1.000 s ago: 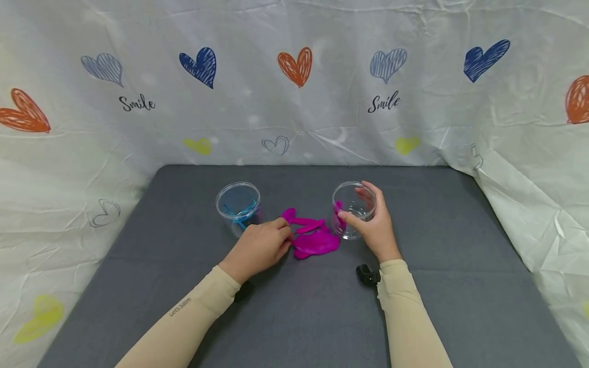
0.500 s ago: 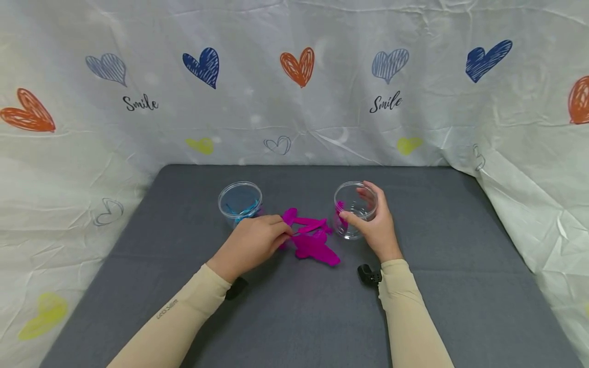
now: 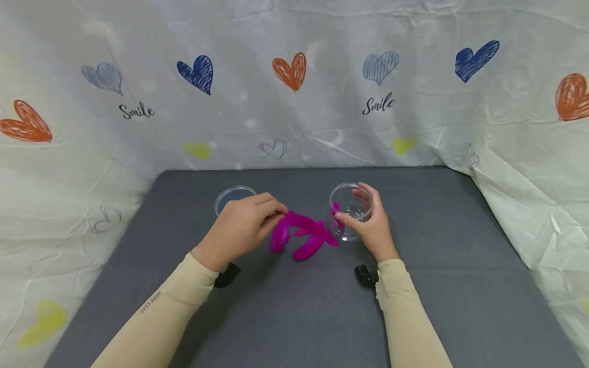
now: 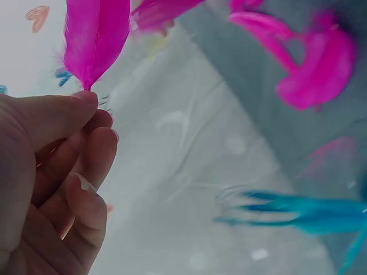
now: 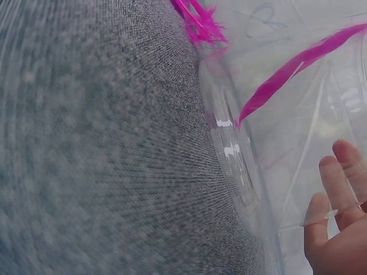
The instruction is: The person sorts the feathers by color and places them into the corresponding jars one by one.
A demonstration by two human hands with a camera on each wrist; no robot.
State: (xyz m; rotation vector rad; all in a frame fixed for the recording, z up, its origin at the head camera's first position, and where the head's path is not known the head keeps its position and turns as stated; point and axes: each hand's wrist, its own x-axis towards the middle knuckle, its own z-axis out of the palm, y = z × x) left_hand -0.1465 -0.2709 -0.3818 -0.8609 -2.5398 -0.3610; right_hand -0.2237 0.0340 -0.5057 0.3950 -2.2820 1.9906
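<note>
Left hand (image 3: 241,225) has risen off the pile since half a second ago and moved nearer the left cup (image 3: 234,187); right hand (image 3: 378,232) and right cup (image 3: 347,232) look about the same. Left thumb and forefinger pinch one magenta feather (image 4: 97,40) by its quill. Right hand is curled round the right cup, which seems to have a thin magenta feather (image 5: 298,69) inside. Loose magenta feathers (image 3: 307,249) lie on the bench (image 3: 437,306) between the cups; blue feathers (image 4: 321,215) are at the left cup.

Risks, judged: the quill is thin, so a light pinch could slip or roll. Overlapping vanes could snag and drag neighbours along. Left hand blocks much of the left cup in the head view, so a careless swing might knock it. The right cup looks light; a hard squeeze could flex or tip it.
</note>
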